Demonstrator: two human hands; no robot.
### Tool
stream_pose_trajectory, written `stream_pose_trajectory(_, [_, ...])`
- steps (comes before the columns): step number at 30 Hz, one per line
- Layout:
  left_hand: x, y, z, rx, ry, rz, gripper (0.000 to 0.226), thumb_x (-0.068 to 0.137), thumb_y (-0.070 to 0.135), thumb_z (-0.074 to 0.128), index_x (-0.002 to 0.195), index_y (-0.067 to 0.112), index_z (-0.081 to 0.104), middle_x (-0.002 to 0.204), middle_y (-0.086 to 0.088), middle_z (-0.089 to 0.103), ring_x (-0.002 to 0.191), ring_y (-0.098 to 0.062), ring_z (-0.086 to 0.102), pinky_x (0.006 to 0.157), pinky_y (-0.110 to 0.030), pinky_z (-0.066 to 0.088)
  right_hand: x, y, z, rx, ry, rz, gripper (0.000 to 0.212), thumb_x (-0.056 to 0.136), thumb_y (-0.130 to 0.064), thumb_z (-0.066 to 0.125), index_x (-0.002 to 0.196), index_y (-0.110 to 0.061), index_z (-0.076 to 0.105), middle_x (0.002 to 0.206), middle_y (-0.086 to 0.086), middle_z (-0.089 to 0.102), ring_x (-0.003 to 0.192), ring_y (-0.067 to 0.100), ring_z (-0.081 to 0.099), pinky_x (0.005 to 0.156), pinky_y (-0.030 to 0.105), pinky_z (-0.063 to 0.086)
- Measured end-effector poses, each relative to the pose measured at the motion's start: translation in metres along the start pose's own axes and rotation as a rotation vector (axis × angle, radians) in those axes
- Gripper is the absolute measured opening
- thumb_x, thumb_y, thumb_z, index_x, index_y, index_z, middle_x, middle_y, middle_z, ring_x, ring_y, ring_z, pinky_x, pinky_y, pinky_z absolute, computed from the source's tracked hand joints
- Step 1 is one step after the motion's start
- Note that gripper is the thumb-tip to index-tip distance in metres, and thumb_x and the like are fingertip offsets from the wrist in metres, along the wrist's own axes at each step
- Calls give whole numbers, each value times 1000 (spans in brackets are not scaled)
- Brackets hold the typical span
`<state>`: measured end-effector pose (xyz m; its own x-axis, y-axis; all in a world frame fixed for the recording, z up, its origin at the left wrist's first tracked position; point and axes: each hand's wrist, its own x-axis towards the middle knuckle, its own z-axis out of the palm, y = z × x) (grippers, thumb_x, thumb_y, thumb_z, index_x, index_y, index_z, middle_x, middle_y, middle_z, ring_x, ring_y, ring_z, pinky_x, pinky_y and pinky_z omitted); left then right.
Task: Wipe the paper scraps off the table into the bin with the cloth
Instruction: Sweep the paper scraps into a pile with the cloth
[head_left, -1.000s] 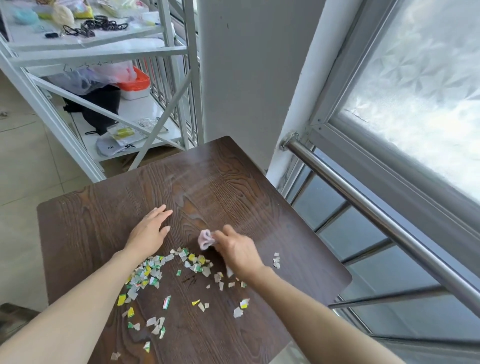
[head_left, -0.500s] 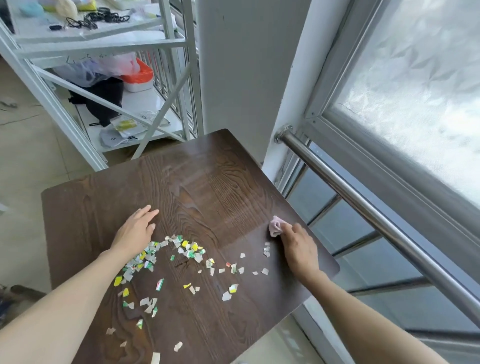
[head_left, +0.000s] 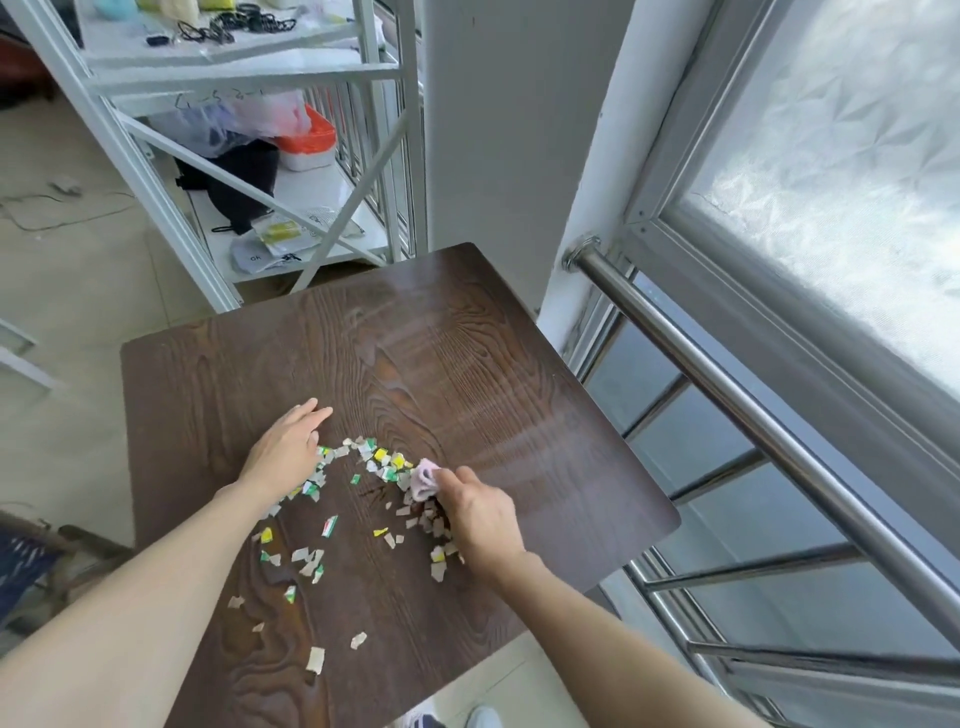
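Right hand (head_left: 480, 517): closed around the pink cloth (head_left: 423, 477), among paper scraps (head_left: 384, 462).
Left hand (head_left: 285, 449): flat, open, on the table (head_left: 467, 353).

The desk (head_left: 415, 364) is dark wood-grain with a faint sheen toward 1 o'clock. Paper scraps (head_left: 311, 561) look matt, some printed green and yellow. The cloth (head_left: 423, 478) is soft pink fabric. At 3 o'clock the rail (head_left: 727, 384) is polished metal, beside frosted, textured glass (head_left: 841, 156).
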<state>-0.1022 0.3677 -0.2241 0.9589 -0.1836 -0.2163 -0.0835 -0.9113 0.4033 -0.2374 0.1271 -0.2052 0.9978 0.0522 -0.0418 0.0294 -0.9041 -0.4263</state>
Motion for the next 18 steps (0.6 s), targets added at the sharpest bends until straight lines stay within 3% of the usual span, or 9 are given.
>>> stream_pose_trajectory(4, [-22, -11, -6, -14, 47, -38, 44, 97, 8, 37, 139, 17, 43, 153, -1, 32, 140, -21, 29, 115, -38, 28, -3, 34, -33, -26, -16, -67, 16, 96, -26, 44, 109, -21, 51, 89, 6, 54, 70, 35, 59, 55, 43, 48])
stream_pose_trajectory(10, [-54, -36, -13, 15, 147, -161, 43, 96, 6, 38, 137, 15, 46, 151, -4, 37, 137, -23, 34, 112, -41, 33, -32, 76, -50, -72, -32, 6, 16, 97, -29, 44, 112, -27, 52, 93, 4, 59, 76, 31, 61, 58, 34, 42])
stream_pose_trajectory(14, [-74, -54, -14, 27, 176, -246, 44, 95, 3, 38, 136, 17, 47, 151, -3, 37, 137, -22, 34, 108, -42, 36, -54, 39, -16, -3, -26, 235, 26, 96, -29, 33, 121, -21, 38, 104, 9, 59, 78, 31, 56, 66, 35, 45])
stream_pose_trajectory(18, [-81, -63, -13, 30, 178, -200, 48, 94, 2, 42, 139, 19, 43, 153, 0, 33, 140, -20, 30, 110, -42, 36, -48, -16, 9, 157, 21, 352, 34, 98, -28, 27, 130, -18, 34, 123, 12, 58, 91, 29, 60, 81, 38, 50])
